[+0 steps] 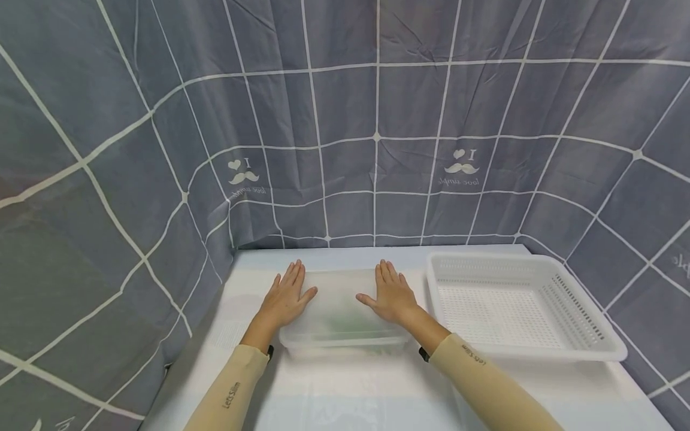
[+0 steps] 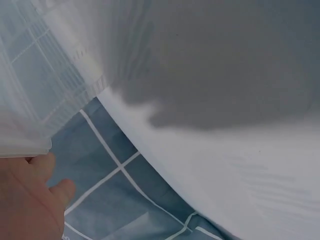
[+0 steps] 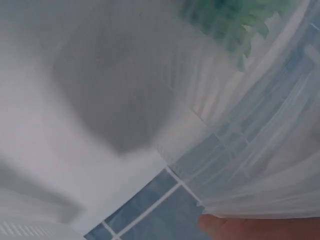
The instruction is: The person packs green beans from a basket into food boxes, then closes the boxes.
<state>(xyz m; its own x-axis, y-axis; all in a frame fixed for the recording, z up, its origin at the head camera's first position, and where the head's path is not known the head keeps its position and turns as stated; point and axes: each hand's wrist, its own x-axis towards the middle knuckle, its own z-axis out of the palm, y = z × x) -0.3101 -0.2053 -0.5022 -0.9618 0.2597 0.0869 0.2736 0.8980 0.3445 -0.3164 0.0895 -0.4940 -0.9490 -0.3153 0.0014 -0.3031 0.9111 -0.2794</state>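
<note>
A translucent plastic container with a frosted lid (image 1: 339,299) sits in the middle of the white table. Something green (image 3: 225,25) shows through its wall in the right wrist view; its kind is blurred. My left hand (image 1: 286,299) lies along the left side of the lid with its fingers straight. Along the right side rests my right hand (image 1: 392,296), fingers also extended and the thumb pointing inward. In the left wrist view, the left fingers (image 2: 62,192) show at the container's rim (image 2: 25,150).
A white perforated plastic basket (image 1: 539,353) stands on the table (image 1: 345,407) to the right of the container, close to my right forearm. A grey curtain (image 1: 345,167) with white grid lines hangs behind the table and on both sides.
</note>
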